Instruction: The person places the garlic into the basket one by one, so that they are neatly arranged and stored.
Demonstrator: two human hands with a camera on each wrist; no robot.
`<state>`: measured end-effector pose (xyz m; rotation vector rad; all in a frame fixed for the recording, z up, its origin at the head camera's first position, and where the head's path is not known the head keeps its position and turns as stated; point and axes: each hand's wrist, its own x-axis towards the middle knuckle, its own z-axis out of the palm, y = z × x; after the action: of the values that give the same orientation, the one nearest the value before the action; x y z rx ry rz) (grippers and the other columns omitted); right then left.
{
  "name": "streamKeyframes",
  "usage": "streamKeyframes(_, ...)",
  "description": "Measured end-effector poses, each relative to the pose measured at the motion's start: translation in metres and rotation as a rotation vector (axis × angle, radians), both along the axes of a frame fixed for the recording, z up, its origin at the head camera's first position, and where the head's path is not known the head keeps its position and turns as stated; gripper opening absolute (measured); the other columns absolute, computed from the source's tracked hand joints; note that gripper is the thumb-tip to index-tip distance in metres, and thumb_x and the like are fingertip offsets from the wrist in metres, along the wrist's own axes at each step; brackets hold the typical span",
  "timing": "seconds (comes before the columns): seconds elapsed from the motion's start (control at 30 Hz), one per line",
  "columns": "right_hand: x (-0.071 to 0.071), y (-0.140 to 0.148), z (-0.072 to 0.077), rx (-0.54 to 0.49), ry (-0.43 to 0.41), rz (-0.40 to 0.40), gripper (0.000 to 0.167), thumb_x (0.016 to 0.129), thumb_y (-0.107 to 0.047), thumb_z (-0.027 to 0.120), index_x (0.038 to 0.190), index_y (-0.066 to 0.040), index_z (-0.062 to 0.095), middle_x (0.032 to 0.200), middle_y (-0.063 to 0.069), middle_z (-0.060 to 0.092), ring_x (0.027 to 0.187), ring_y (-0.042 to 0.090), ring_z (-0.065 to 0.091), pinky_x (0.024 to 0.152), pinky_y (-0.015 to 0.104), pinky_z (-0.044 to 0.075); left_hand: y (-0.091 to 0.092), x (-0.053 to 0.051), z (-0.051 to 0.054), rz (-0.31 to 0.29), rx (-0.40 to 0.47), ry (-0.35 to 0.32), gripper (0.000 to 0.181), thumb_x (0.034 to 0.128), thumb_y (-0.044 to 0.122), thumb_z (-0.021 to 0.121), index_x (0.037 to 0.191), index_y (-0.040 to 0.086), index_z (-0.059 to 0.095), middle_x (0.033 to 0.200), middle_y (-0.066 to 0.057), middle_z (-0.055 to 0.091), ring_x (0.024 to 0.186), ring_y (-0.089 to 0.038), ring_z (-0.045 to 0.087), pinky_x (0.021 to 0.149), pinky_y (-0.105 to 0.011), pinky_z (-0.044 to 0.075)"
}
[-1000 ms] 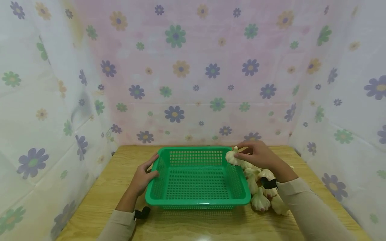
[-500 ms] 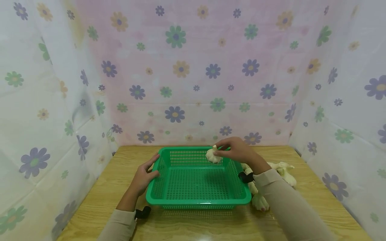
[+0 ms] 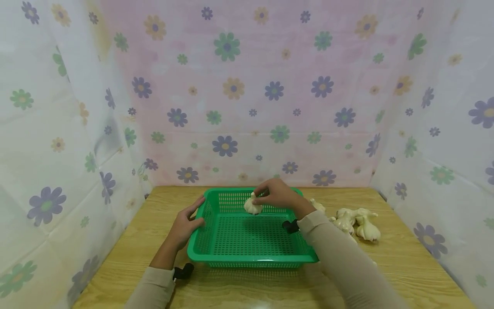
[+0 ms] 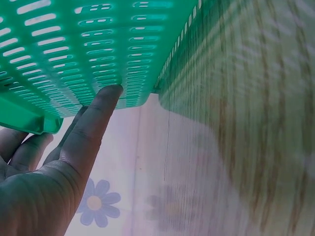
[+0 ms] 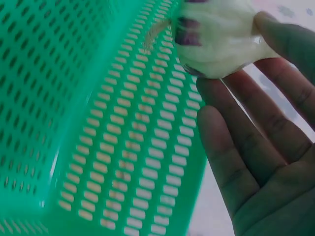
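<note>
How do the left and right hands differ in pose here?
The left hand holds the green basket by its rim; the right hand pinches a garlic bulb. The left hand is at the basket's left side; the right hand is above it. Both are bare, with beige sleeves.

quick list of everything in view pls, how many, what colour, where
table: one, yellow-brown wood grain, beneath everything
basket: one, green, on the table, near the middle
held garlic bulb: one, whitish with purple patches, over the basket
other garlic bulbs: several, exact count hidden, whitish, on the table right of the basket
flowered sheeting: count unclear, pale pink and white, behind and on both sides
black wrist pieces: two, black, one per wrist
sleeves: two, beige, on both forearms
hands: two, bare; left hand on the basket's left rim, right hand pinching the held garlic bulb
</note>
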<state>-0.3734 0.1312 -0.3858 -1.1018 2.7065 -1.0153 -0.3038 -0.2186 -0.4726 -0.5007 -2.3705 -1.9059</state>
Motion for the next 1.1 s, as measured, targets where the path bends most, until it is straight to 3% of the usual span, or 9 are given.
streamKeyframes(0.17, -0.005, -0.019, -0.006, 0.030, 0.005, 0.004, 0.024, 0.093, -0.028, 0.079, 0.114, -0.018, 0.081, 0.118, 0.000, 0.076, 0.110, 0.020, 0.070, 0.090, 0.037, 0.058, 0.000, 0.000, 0.003, 0.001, -0.023, 0.017, 0.078, 0.0913, -0.004, 0.060, 0.163, 0.015, 0.035, 0.173, -0.001, 0.022, 0.161, -0.036, 0.009, 0.093, -0.035, 0.047)
streamKeyframes(0.37, -0.012, -0.040, -0.016, 0.036, -0.043, -0.010, 0.029, 0.092, -0.029, 0.079, 0.118, -0.015, 0.080, 0.120, 0.000, 0.076, 0.114, 0.020, 0.070, 0.094, 0.039, 0.057, -0.001, 0.001, 0.004, -0.004, 0.023, -0.002, 0.079, 0.0909, -0.005, 0.059, 0.163, 0.014, 0.034, 0.172, 0.001, 0.022, 0.160, -0.037, 0.010, 0.080, -0.031, 0.052)
streamKeyframes(0.53, -0.014, -0.051, -0.024, 0.031, -0.076, -0.021, 0.025, 0.092, -0.030, 0.079, 0.114, -0.017, 0.081, 0.118, 0.000, 0.077, 0.113, 0.021, 0.070, 0.094, 0.040, 0.058, 0.001, 0.001, 0.002, -0.006, 0.055, -0.036, 0.080, 0.0902, -0.005, 0.059, 0.163, 0.015, 0.034, 0.171, 0.006, 0.022, 0.155, -0.040, 0.026, 0.076, -0.030, 0.055)
streamKeyframes(0.7, -0.015, -0.059, -0.031, 0.043, -0.081, -0.053, 0.021, 0.092, -0.031, 0.079, 0.110, -0.021, 0.082, 0.115, -0.002, 0.078, 0.111, 0.019, 0.071, 0.093, 0.040, 0.058, 0.003, 0.002, 0.003, -0.005, 0.059, -0.038, 0.080, 0.0898, -0.005, 0.058, 0.163, 0.014, 0.035, 0.173, 0.000, 0.021, 0.149, -0.044, 0.037, 0.074, -0.031, 0.055)
streamKeyframes(0.77, -0.016, -0.062, -0.033, 0.036, -0.078, -0.066, 0.021, 0.091, -0.030, 0.080, 0.110, -0.020, 0.082, 0.113, -0.002, 0.078, 0.109, 0.019, 0.071, 0.091, 0.039, 0.059, 0.003, 0.001, 0.003, -0.008, 0.055, -0.030, 0.079, 0.0907, -0.005, 0.058, 0.163, 0.014, 0.034, 0.173, -0.002, 0.021, 0.149, -0.046, 0.035, 0.074, -0.032, 0.054)
streamKeyframes(1.0, -0.019, -0.079, -0.041, -0.005, -0.096, -0.070, 0.021, 0.090, -0.028, 0.081, 0.109, -0.018, 0.083, 0.109, -0.002, 0.079, 0.101, 0.013, 0.073, 0.087, 0.033, 0.059, 0.002, 0.001, 0.002, 0.011, 0.019, -0.009, 0.076, 0.0927, -0.005, 0.058, 0.163, 0.014, 0.035, 0.172, 0.001, 0.023, 0.160, -0.038, 0.011, 0.077, -0.031, 0.050)
streamKeyframes(1.1, -0.019, -0.088, -0.041, -0.004, -0.110, -0.073, 0.022, 0.090, -0.027, 0.081, 0.110, -0.016, 0.082, 0.109, -0.001, 0.079, 0.100, 0.014, 0.073, 0.086, 0.033, 0.059, 0.003, 0.001, 0.001, 0.014, 0.026, -0.010, 0.076, 0.0922, -0.006, 0.058, 0.163, 0.013, 0.035, 0.171, 0.001, 0.023, 0.160, -0.037, 0.010, 0.077, -0.030, 0.050)
